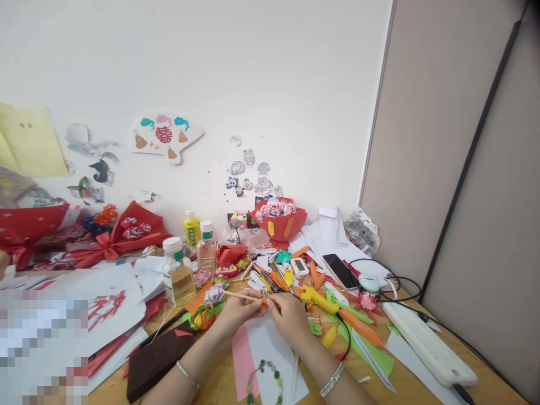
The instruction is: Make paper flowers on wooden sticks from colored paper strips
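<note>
My left hand [244,306] is closed around a thin pale stick [238,295], whose left end points toward a white-and-pink crumpled paper flower [215,294]. Fingers of my right hand [291,315] pinch a small orange piece [264,304] where both hands meet; its exact shape is mostly covered. Under the hands lie white paper [270,343] and a pink sheet [243,360]. A beaded bracelet [276,376] rests on the white paper. Just right of my right hand lies a yellow glue gun [318,299] with a black cord.
Two clear bottles [179,275] [206,247] and a yellow-labelled bottle [192,228] stand at left. A red paper bouquet [278,222] is by the wall. A phone [341,271], white timer [300,268], white power strip [430,343] and dark brown block [158,363] surround scattered paper scraps.
</note>
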A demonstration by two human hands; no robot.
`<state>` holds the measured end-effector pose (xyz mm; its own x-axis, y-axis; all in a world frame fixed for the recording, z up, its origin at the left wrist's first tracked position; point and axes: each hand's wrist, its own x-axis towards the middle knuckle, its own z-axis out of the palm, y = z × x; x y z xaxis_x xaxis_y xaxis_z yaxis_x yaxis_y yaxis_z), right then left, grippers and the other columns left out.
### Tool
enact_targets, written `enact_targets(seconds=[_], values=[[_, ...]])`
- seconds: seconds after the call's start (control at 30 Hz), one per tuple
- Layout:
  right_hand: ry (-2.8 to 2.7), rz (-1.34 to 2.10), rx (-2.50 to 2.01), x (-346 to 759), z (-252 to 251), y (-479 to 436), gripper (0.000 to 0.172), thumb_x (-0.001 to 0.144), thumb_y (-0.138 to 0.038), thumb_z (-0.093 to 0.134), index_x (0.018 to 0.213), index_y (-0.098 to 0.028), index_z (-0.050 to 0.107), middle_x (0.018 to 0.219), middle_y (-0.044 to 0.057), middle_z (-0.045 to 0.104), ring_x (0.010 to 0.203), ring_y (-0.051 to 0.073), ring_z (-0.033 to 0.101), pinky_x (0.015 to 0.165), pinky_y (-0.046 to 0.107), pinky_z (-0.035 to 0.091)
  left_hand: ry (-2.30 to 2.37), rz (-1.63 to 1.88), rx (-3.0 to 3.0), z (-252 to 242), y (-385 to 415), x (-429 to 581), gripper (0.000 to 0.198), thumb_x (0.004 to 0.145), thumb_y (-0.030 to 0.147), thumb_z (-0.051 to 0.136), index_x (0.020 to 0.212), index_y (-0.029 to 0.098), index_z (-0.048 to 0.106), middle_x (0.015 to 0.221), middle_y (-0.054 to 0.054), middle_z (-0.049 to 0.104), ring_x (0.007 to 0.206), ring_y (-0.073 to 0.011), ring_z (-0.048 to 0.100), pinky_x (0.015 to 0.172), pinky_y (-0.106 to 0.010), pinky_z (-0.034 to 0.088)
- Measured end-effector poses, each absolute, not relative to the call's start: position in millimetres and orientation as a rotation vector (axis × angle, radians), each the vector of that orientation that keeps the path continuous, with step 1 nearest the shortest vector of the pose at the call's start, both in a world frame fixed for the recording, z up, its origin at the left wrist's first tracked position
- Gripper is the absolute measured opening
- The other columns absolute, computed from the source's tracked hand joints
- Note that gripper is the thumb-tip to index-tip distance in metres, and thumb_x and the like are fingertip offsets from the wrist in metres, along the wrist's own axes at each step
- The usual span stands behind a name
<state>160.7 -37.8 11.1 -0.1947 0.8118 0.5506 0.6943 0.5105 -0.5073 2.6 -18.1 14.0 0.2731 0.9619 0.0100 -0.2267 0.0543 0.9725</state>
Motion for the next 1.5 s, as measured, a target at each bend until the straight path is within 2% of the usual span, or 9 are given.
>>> enact_targets(seconds=[0.17, 0.3, 0.47, 0.57, 0.77, 0.9, 1.0, 1.27, 1.5], values=[[-1.96, 0.197, -1.247, 162.4, 11.9, -37.1, 0.022, 0.088, -0.022, 0.047, 0.082, -0.021, 0.068, 0.08, 0.003, 0.07, 0.076, 0.017, 0.061, 0.066, 0.024, 0.036, 0.881, 1.107, 1.122, 13.2, -16.8, 4.8, 0.042, 0.048, 0.036, 0.084, 0.074, 0.013, 0.061, 0.063, -0.002, 0.07, 0.059, -0.0139, 0.065, 0.065, -0.027, 0.052], [-1.934, 0.141, -1.247, 161.4, 10.6, -36.1, 0.018, 0.086, -0.021, 0.051, 0.078, -0.02, 0.068, 0.078, 0.002, 0.069, 0.076, 0.016, 0.059, 0.066, 0.024, 0.036, 0.948, 1.052, 1.089, 13.5, -18.3, 6.0, 0.042, 0.047, 0.041, 0.083, 0.071, 0.012, 0.064, 0.061, -0.002, 0.069, 0.055, -0.0129, 0.063, 0.061, -0.025, 0.052], [-1.869, 0.06, -1.27, 159.2, 6.3, -34.2, 0.014, 0.084, -0.02, 0.056, 0.072, -0.019, 0.065, 0.074, 0.001, 0.067, 0.074, 0.016, 0.058, 0.065, 0.024, 0.035, 0.888, 0.969, 1.079, 16.8, -22.3, 6.3, 0.038, 0.057, 0.038, 0.079, 0.077, 0.009, 0.069, 0.064, -0.006, 0.07, 0.057, -0.0107, 0.063, 0.06, -0.019, 0.05], [-1.864, 0.007, -1.273, 156.3, 4.0, -34.4, 0.012, 0.082, -0.018, 0.059, 0.07, -0.019, 0.063, 0.072, 0.0, 0.066, 0.073, 0.016, 0.057, 0.064, 0.024, 0.035, 0.872, 0.982, 1.034, 17.7, -24.1, 7.5, 0.033, 0.058, 0.036, 0.08, 0.074, 0.009, 0.068, 0.063, -0.005, 0.07, 0.056, -0.01, 0.063, 0.059, -0.018, 0.05], [-1.891, -0.06, -1.28, 152.9, 4.4, -38.8, 0.009, 0.08, -0.017, 0.06, 0.071, -0.019, 0.061, 0.071, 0.001, 0.064, 0.072, 0.018, 0.056, 0.062, 0.026, 0.034, 0.833, 1.119, 0.992, 14.6, -23.7, 9.3, 0.034, 0.052, 0.031, 0.084, 0.073, 0.013, 0.064, 0.059, -0.001, 0.068, 0.055, -0.0102, 0.062, 0.06, -0.02, 0.051], [-1.897, -0.057, -1.202, 154.9, 7.5, -40.1, 0.008, 0.082, -0.017, 0.055, 0.08, -0.02, 0.062, 0.076, 0.002, 0.065, 0.074, 0.019, 0.057, 0.064, 0.027, 0.036, 0.805, 1.173, 1.0, 12.9, -21.7, 8.0, 0.039, 0.051, 0.028, 0.085, 0.079, 0.014, 0.062, 0.063, -0.001, 0.069, 0.059, -0.0117, 0.064, 0.064, -0.023, 0.052], [-1.891, -0.052, -1.169, 155.6, 8.7, -39.6, 0.011, 0.083, -0.016, 0.053, 0.08, -0.02, 0.063, 0.077, 0.003, 0.066, 0.075, 0.019, 0.058, 0.064, 0.027, 0.036, 0.804, 1.172, 1.005, 11.9, -19.7, 6.8, 0.041, 0.052, 0.028, 0.084, 0.084, 0.013, 0.063, 0.065, -0.002, 0.07, 0.06, -0.0121, 0.064, 0.066, -0.024, 0.052], [-1.783, 0.172, -1.214, 154.3, 5.4, -37.2, 0.013, 0.085, -0.018, 0.052, 0.078, -0.019, 0.062, 0.076, 0.002, 0.067, 0.073, 0.018, 0.061, 0.064, 0.025, 0.038, 0.806, 1.1, 1.12, 15.0, -20.7, 7.6, 0.038, 0.049, 0.03, 0.085, 0.077, 0.011, 0.067, 0.065, -0.002, 0.069, 0.058, -0.0106, 0.06, 0.066, -0.024, 0.049], [-1.712, 0.379, -1.183, 153.4, 5.2, -36.4, 0.015, 0.084, -0.021, 0.05, 0.075, -0.019, 0.062, 0.072, 0.0, 0.067, 0.069, 0.017, 0.061, 0.061, 0.023, 0.039, 0.861, 1.044, 1.185, 12.4, -16.4, 6.3, 0.039, 0.049, 0.04, 0.081, 0.071, 0.011, 0.068, 0.065, -0.003, 0.069, 0.053, -0.0105, 0.059, 0.061, -0.025, 0.048]])
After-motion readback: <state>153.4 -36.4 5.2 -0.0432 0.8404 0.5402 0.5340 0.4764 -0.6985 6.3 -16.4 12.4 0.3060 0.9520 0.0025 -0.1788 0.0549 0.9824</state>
